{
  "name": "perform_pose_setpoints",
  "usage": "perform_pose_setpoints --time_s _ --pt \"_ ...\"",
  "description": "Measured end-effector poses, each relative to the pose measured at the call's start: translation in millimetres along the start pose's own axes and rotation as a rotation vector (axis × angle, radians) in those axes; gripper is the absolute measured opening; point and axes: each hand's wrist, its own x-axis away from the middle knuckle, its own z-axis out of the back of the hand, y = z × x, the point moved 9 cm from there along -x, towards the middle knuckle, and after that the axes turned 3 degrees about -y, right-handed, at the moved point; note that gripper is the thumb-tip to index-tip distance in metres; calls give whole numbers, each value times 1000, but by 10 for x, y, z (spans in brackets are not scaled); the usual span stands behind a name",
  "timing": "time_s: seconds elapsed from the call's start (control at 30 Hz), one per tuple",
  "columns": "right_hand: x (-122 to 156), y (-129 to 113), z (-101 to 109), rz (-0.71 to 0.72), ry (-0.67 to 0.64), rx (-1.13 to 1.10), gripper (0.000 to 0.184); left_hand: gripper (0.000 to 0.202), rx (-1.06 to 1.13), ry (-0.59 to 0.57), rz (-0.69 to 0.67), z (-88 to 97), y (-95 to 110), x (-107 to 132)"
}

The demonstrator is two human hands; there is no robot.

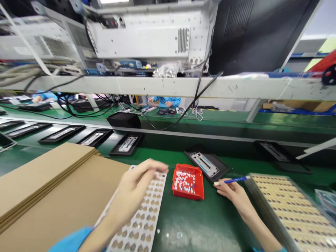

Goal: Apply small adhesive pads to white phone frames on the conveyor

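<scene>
My left hand is over the upper part of a white sheet with rows of cut-out shapes. Its fingers stretch out to the right, slightly bent and blurred at the tips, and I make out nothing in them. In my right hand is a blue pen-like stick with a pale end, pinched between thumb and fingers beside the near corner of a black tray. A white phone frame lies in that tray. Between my hands stands a red bin holding many small white pieces.
Brown cardboard sheets are stacked at the left. A stack of yellowish sheets lies at the right. More black trays with frames stand farther back. Cables hang below a white beam. Another person's hands are across the bench.
</scene>
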Motion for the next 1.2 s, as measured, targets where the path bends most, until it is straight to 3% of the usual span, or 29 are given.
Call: perform_pose_setpoints --time_s 0.07,0.13,0.23,0.33,0.5,0.6,0.67,0.73,0.8,0.87,0.97,1.03,1.1,1.2 --pt "-2 62 -19 -15 0 -33 60 35 -27 -190 -7 -476 -76 -303" --pt "5 127 -56 -25 -24 -49 61 37 -169 -369 96 -977 -295 -626" --pt "8 217 -62 -5 -11 -53 68 27 -214 -544 194 -1617 -522 -1038" --pt "-20 309 -53 25 16 -57 74 24 -191 -681 259 -2144 -616 -1288" --pt "-112 374 -67 51 48 -91 77 35 -90 -793 247 -2789 -514 -1507" --pt "-188 278 -86 68 33 -125 74 39 -16 -746 169 -2933 -426 -1665" --pt "-246 181 -100 65 -15 -131 68 38 -12 -680 144 -2855 -501 -1789" --pt "-317 109 -80 34 -35 -146 65 37 -65 -596 168 -2600 -747 -1898" --pt "-397 74 -31 0 3 -175 69 37 -171 -492 237 -2150 -1134 -1945" --pt "-442 46 -1 1 63 -196 70 39 -317 -371 342 -1543 -1562 -1888" --pt "-339 9 -16 21 124 -165 62 44 -547 -186 549 -567 -2076 -1618" --pt "-180 15 -36 -6 133 -87 55 46 -659 -86 691 -46 -2298 -1395" --pt "-27 39 -58 -45 103 29 53 46 -724 -20 812 296 -2456 -1208" --pt "107 50 -68 -23 48 183 55 45 -766 28 930 516 -2613 -1060"
